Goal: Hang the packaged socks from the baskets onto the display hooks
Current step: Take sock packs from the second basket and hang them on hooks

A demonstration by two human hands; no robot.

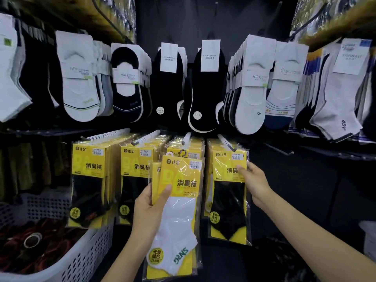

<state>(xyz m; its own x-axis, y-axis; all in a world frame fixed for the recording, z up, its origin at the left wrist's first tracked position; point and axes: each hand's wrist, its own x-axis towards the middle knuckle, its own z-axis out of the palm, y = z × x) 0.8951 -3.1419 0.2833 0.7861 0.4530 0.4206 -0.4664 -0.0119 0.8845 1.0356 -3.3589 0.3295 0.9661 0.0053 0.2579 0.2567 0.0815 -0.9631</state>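
Gripping a small stack of packs (179, 200) in the left hand (148, 210), thumb across the yellow card: clear sleeve, white sock, green lettering. The right hand (253, 181) pinches the edge of a hung black-sock pack (228, 200), just right of the stack. A basket (91, 251) sits left of the left hand.

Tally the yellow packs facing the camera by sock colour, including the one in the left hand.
Black socks: 3 (far-left front pack, second front pack, right front pack pinched by the right hand)
White socks: 1 (white-sock pack in the left hand)
Total: 4
The front pack on the third hook is mostly hidden, so not counted.
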